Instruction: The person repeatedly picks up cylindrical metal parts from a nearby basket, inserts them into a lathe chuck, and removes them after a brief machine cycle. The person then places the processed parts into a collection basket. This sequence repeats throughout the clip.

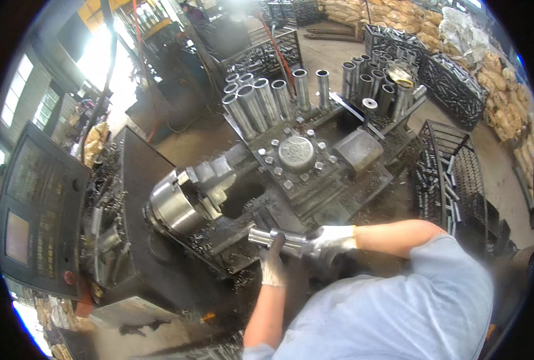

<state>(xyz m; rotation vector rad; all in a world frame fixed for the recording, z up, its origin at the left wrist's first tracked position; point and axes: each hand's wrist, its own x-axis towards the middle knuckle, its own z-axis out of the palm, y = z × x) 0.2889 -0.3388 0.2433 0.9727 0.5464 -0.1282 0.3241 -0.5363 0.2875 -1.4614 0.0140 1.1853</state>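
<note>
A shiny steel tube (261, 236) lies level over the front of a lathe, with my gloved left hand (273, 261) closed round its middle. At its other end is my gloved right hand (332, 243), also gripping the metal; a second, thinner cylinder seems to lie along the top, partly hidden by the fingers. The lathe chuck (179, 202) with its jaws is left of the hands. Beyond them sits the square tool turret (296, 153) with bolts round its round cap. Several upright steel tubes (253, 108) stand behind the turret.
A control panel (42, 216) stands at the left. More upright tubes (377, 81) stand at the back right, near a grey block (358, 150). Wire-mesh bins (462, 166) of metal parts are on the floor at the right. Metal chips lie round the chuck. Sacks (503, 90) are piled beyond.
</note>
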